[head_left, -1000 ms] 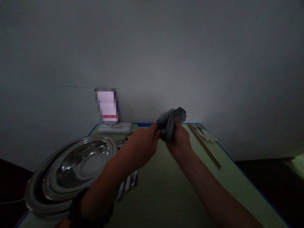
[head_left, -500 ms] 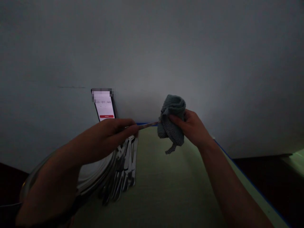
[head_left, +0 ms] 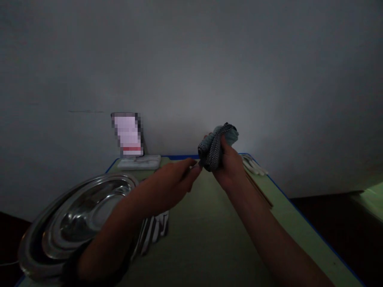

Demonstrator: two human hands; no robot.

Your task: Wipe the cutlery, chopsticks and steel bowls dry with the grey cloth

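Note:
My left hand [head_left: 170,181] is closed on the end of a thin piece of cutlery [head_left: 195,165]. The other end goes into a bunched grey-green cloth [head_left: 216,145] with a black-and-white checked edge, so I cannot tell whether it is a fork, spoon or knife. My right hand [head_left: 231,165] grips the cloth, thumb on the near side, wrapped about the hidden end. Both hands are raised above the table. Under my left forearm lies a row of metal cutlery [head_left: 154,231], partly covered.
Nested steel basins [head_left: 86,215] stand at the left of the pale green table [head_left: 206,239]. A phone [head_left: 128,135] leans on the wall behind a white marbled block [head_left: 146,161]. Thin brown sticks [head_left: 261,193] and several whitish utensils [head_left: 254,165] lie at the right edge.
My left hand has moved right and slightly down, closer to the cloth. My right hand has turned the cloth, which now tilts up to the right. The view has shifted, showing more basin and table.

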